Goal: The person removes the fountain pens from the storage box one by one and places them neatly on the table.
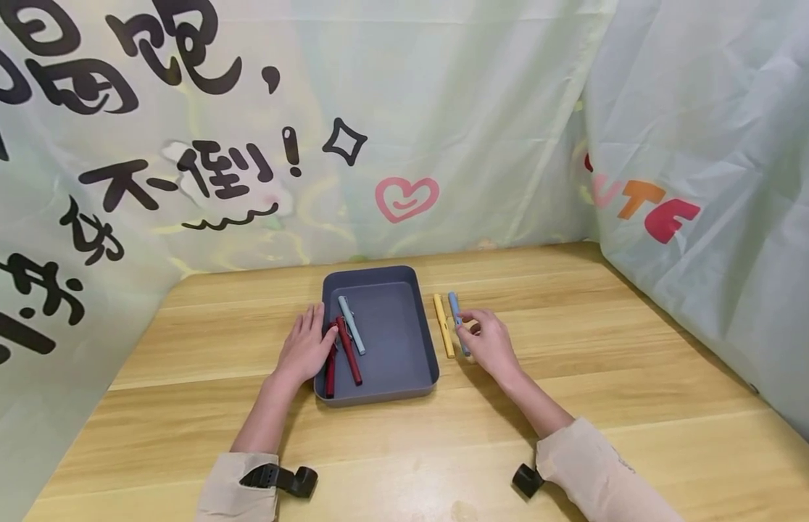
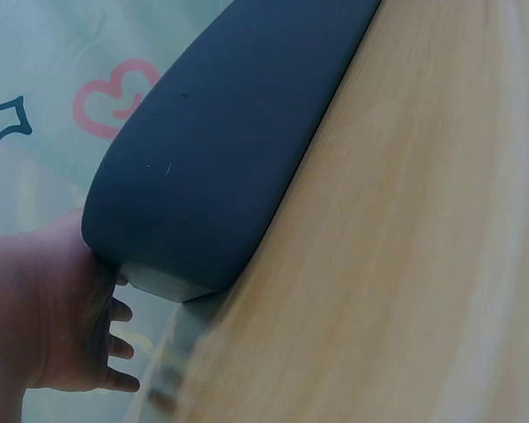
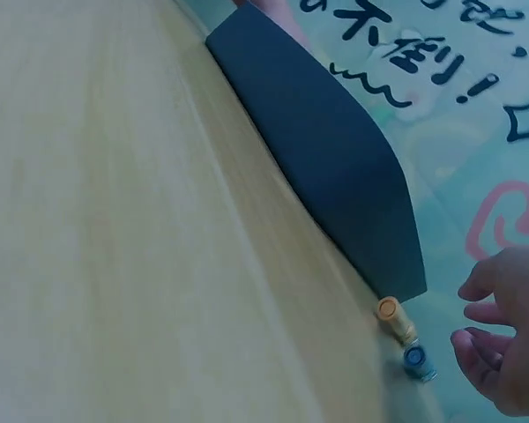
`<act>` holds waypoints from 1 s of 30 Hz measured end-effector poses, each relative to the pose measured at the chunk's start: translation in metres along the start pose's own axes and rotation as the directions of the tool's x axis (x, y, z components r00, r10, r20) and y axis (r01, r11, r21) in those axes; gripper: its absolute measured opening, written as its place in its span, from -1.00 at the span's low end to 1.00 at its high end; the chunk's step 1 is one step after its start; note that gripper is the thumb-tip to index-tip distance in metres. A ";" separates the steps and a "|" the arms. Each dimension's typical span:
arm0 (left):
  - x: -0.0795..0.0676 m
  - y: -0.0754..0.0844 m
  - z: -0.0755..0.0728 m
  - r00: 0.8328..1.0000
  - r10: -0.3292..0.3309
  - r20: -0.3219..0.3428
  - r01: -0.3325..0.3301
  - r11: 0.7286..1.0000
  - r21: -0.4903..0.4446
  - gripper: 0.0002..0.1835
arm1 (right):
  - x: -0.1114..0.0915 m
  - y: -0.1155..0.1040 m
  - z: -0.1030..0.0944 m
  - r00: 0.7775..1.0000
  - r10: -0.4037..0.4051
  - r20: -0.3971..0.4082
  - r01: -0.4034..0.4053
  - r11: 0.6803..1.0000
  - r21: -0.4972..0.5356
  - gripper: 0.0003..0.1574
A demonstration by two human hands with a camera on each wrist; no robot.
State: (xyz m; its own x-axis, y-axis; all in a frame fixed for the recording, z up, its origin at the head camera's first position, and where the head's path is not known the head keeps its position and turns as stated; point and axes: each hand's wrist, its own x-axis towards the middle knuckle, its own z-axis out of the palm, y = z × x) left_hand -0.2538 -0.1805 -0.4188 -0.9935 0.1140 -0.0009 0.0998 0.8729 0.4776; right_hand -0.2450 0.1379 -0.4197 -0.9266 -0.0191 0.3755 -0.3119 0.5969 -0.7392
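Note:
A grey rectangular tray (image 1: 396,341) stands on the table, holding two dark red pens (image 1: 349,351) and a pale blue pen (image 1: 352,325) in its left part. My left hand (image 1: 304,344) rests on the tray's left rim with fingers extended and the thumb over the edge. Right of the tray, a yellow pen (image 1: 443,326) and a blue pen (image 1: 454,304) lie side by side on the table. My right hand (image 1: 488,342) is at the blue pen, thumb and fingers bent and apart in the right wrist view (image 3: 502,339).
The wooden table (image 1: 391,449) reaches back to a printed fabric wall (image 1: 496,130), with another fabric wall (image 1: 718,145) along the right. Black wrist cameras (image 1: 527,481) sit at both sleeves. The tray's side wall (image 2: 212,141) fills much of the left wrist view.

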 end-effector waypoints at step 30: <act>0.002 -0.001 -0.001 1.000 -0.014 -0.005 0.014 1.000 0.024 -0.36 | 0.050 -0.111 0.062 0.923 -0.112 0.369 0.130 0.991 -0.024 -0.78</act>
State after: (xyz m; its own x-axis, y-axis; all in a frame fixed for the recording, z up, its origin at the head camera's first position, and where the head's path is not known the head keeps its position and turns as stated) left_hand -0.2556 -0.1815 -0.4186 -0.9950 0.0999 -0.0031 0.0875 0.8855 0.4564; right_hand -0.2700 0.0213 -0.3535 -0.8973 -0.3808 0.2231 -0.4249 0.6084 -0.6703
